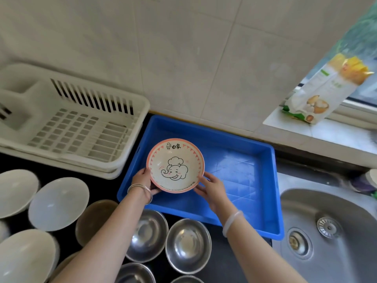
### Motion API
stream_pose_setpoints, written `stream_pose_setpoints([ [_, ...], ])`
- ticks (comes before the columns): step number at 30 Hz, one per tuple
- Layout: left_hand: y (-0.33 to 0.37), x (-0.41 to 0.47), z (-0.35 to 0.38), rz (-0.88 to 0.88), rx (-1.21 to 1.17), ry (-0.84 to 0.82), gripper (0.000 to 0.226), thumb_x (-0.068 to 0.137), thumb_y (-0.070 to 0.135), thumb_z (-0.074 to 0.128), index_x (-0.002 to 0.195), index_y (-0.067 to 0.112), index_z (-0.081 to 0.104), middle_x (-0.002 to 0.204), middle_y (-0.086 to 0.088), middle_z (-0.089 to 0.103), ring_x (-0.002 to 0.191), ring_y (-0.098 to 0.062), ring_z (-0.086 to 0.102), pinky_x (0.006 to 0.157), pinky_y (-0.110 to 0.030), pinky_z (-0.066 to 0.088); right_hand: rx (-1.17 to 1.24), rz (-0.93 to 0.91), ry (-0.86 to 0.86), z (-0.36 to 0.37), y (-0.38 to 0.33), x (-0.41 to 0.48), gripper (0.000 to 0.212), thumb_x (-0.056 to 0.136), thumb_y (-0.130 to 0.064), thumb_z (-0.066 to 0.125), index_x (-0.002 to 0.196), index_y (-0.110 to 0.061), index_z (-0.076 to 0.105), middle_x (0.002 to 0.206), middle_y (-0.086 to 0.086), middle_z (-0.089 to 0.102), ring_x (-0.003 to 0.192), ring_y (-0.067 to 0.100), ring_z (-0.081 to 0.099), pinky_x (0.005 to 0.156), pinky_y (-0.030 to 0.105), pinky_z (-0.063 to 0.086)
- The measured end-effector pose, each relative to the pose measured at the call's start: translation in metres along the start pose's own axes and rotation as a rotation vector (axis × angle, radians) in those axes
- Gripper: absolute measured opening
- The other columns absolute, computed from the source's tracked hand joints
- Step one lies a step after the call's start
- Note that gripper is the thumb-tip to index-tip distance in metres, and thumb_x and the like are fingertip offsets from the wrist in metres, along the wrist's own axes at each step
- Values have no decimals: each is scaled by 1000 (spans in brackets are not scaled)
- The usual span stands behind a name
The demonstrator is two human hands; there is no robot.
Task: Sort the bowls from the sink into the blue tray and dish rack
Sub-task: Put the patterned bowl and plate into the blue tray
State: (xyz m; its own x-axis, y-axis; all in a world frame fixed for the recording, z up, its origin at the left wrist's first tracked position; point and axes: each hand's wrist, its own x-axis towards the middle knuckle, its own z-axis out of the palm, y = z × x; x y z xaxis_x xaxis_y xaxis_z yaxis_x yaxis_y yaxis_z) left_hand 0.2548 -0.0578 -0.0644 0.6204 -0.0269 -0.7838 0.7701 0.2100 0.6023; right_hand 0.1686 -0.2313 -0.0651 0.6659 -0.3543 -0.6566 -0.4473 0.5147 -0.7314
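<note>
Head view — pink-rimmed elephant bowl (175, 166), left hand (142, 179) and right hand (212, 187) fingers (206, 175) gripping rim

Left hand (142, 179): silver bangles (140, 188) at wrist; right hand (212, 189): translucent white bangle (232, 222).

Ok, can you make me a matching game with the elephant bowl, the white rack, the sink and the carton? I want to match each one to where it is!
Things:
1. elephant bowl
2. dish rack
3. sink
4. carton

Places:
A. standing on the window ledge
B. just left of the blue tray
C. held by the left hand and right hand
D. just right of the blue tray

Right pairs: 1-C, 2-B, 3-D, 4-A.
</note>
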Motion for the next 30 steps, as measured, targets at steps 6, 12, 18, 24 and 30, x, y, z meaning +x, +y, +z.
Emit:
stream_pose_setpoints([
  [6,-6,2,-3,-68,-164,-37,35,93,20,52,125,6,50,116,-17,58,102,-34,57,83,-49,50,103,50,-80,2,9,5,31,93,-18,57,124,-10,55,97,5,75,84,23,73,66,24,57],
  [12,-3,8,5,28,-250,-62,33,94,17,48,126,7,51,121,-14,57,113,-28,55,92,-38,47,144,24,-57,26,-5,19,34,93,-16,58,125,-7,53,97,8,72,77,21,74,63,23,58],
  [18,4,12,12,26,-286,-106,38,95,20,48,132,12,47,113,-8,56,101,-31,57,84,-42,50,121,4,-24,35,-12,31,34,94,-18,57,127,-9,53,100,5,71,75,17,73,67,23,59],
  [24,5,16,17,48,-272,-86,34,95,20,48,128,11,51,109,-8,58,102,-30,58,84,-42,51,121,12,11,38,-17,32,28,94,-16,57,120,-9,54,98,7,70,75,20,72,65,25,60],
  [30,2,8,21,67,-293,-34,33,94,18,50,126,8,53,116,-12,58,107,-29,57,89,-39,50,75,24,6,38,-18,23,25,94,-24,56,116,-12,59,108,4,68,91,21,68,72,27,57],
])
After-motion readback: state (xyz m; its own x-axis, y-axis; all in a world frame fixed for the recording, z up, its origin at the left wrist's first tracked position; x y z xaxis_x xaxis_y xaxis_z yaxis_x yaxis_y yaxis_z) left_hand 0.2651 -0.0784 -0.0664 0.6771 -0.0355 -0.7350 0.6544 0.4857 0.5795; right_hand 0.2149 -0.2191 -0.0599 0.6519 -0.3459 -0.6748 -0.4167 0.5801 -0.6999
